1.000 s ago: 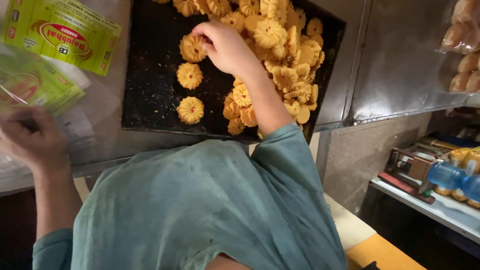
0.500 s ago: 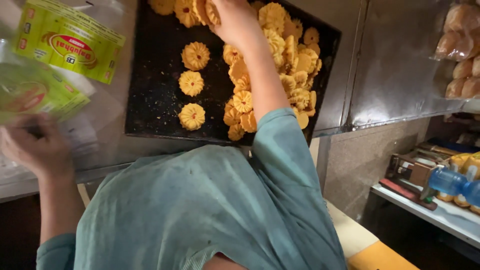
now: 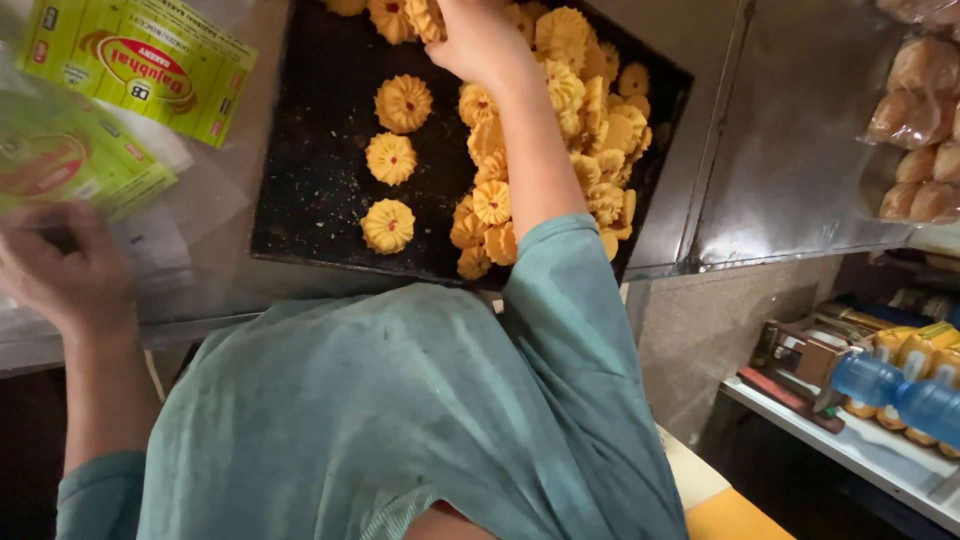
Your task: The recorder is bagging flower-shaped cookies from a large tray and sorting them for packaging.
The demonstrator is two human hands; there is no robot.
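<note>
On tray (image 3: 310, 190), fingers (image 3: 455, 40) pinching cookies (image 3: 425, 15).

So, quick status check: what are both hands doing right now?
Right hand down on the yellow cookies at the far end of the black tray. Left hand on clear packaging beside it, blurred. Nothing in the way.

Yellow-green rectangular box (image 3: 140, 65) top left (red oval label), blurred green packet (image 3: 65, 165) below it, bagged buns (image 3: 915, 130) far right
</note>
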